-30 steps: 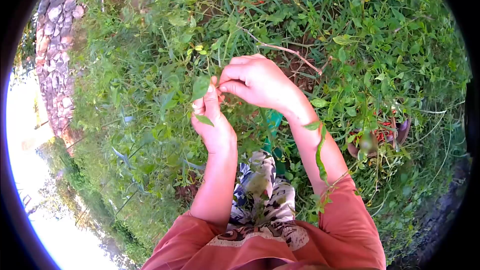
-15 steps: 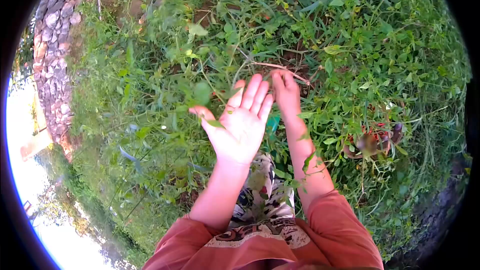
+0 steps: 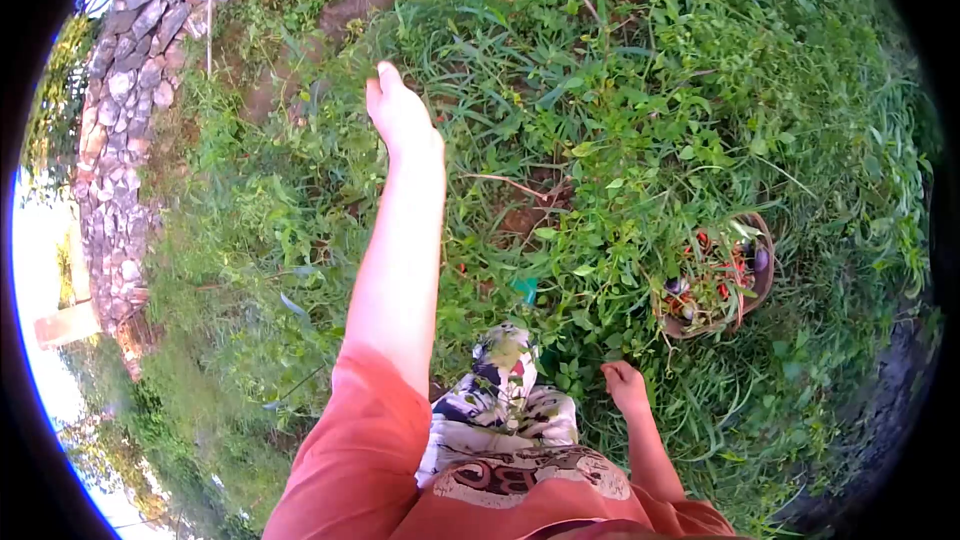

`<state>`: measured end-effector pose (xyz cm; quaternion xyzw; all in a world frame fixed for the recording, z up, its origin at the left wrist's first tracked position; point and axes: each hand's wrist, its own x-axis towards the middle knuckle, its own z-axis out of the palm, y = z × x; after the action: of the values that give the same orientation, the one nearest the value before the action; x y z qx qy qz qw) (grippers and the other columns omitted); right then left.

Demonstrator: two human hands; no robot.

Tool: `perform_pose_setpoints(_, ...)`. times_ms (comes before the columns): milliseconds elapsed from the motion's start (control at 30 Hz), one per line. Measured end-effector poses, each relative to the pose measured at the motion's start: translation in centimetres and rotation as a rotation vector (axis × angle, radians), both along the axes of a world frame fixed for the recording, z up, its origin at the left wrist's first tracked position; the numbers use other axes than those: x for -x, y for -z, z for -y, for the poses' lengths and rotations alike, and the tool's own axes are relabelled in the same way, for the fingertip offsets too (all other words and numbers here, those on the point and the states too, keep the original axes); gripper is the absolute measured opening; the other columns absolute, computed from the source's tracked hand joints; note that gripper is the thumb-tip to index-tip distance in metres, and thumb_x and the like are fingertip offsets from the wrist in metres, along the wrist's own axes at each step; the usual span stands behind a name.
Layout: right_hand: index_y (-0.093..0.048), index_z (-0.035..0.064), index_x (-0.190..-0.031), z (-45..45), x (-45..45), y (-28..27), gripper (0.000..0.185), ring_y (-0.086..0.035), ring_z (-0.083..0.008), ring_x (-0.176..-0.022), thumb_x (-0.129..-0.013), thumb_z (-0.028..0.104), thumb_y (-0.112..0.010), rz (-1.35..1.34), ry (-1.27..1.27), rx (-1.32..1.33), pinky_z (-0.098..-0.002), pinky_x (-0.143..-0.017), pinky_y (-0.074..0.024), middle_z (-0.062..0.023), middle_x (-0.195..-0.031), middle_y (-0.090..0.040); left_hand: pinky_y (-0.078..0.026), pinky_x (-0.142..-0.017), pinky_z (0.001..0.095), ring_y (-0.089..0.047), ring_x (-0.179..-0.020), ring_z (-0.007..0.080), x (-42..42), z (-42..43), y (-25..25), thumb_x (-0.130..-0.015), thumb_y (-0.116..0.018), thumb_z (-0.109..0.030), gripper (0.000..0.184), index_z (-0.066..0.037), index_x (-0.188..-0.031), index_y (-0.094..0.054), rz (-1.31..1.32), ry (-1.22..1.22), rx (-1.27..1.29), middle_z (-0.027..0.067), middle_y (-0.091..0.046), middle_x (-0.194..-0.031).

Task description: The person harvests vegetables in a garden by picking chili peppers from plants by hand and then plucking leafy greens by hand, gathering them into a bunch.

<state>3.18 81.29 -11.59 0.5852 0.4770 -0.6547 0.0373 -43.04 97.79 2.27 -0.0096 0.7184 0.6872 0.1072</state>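
Note:
My left hand point(image 3: 402, 118) reaches far forward over the green plants point(image 3: 480, 80), back upward. Its fingers point down and away from view, so their grip is hidden. Low on the right, beside my leg, my right hand point(image 3: 625, 386) has its fingers curled in. Anything inside them is too small or hidden to make out. Ahead of that hand, and apart from it, a round basket point(image 3: 765, 285) sits among the leaves. Red chillies point(image 3: 724, 291) and a purple, rounded vegetable point(image 3: 761, 259) show in it.
A stone wall point(image 3: 125, 130) runs along the left side. A thin dry stem point(image 3: 510, 181) lies over bare soil point(image 3: 520, 220) in the middle. Something small and green point(image 3: 525, 288) shows near my patterned trousers point(image 3: 505, 405).
My left hand has gone from palm up and spread near the middle to stretched forward and left. My right hand has drawn back toward my body. The basket shows more fully.

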Motion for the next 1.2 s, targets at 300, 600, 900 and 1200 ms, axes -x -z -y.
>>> perform_pose_setpoints(300, -0.056, 0.0027, -0.1, 4.5, -4.9, -5.2, 0.019, -0.046, -0.0056, -0.051, -0.09, 0.012, -0.043, 0.012, 0.332, 0.287, -0.0185, -0.045, -0.0358, -0.001, -0.067, -0.056, -0.034, -0.086, 0.0484, -0.051, -0.102, 0.0251, 5.3, 3.5, 11.1, -0.081, -0.051, -0.052, 0.069, -0.005, -0.128, -0.035, 0.711, 0.355, 0.711, 0.0129, -0.051, -0.118)
perform_pose_setpoints(600, -0.057, 0.0006, -0.102, 0.6, 0.4, -10.6, 0.019, -0.045, -0.0039, -0.057, -0.088, 0.01, -0.047, -0.166, 0.237, 0.176, -0.0177, -0.052, -0.0374, -0.0003, -0.07, -0.057, -0.036, -0.045, 0.0227, -0.049, -0.052, 0.01, 2.6, 4.6, 6.4, -0.085, -0.058, -0.032, 0.023, -0.009, -0.087, -0.06, 0.286, 0.345, 0.098, -0.0001, -0.053, -0.067)
perform_pose_setpoints(900, -0.058, 0.0018, -0.105, -9.6, 13.5, -17.2, 0.022, -0.047, -0.0037, -0.064, -0.084, 0.006, -0.055, -0.626, 0.192, -0.406, -0.0176, -0.058, -0.0396, -0.0023, -0.084, -0.057, -0.041, -0.058, 0.024, -0.05, -0.063, 0.0108, -7.8, 13.5, -1.1, -0.086, -0.056, -0.013, 0.015, -0.003, -0.096, -0.057, 0.269, 0.591, -0.327, 0.0045, -0.057, -0.075)
perform_pose_setpoints(1200, -0.062, 0.0033, -0.098, -10.4, 16.4, -18.8, 0.021, -0.052, -0.0094, -0.077, -0.078, 0.0, -0.06, -0.672, 0.147, -0.893, -0.02, -0.064, -0.0426, -0.0048, -0.093, -0.057, -0.043, -0.078, 0.0327, -0.053, -0.089, 0.021, -8.7, 17.5, -0.4, -0.068, -0.073, -0.02, 0.029, -0.002, -0.085, -0.059, 0.191, 0.915, -0.325, 0.0086, -0.058, -0.088)
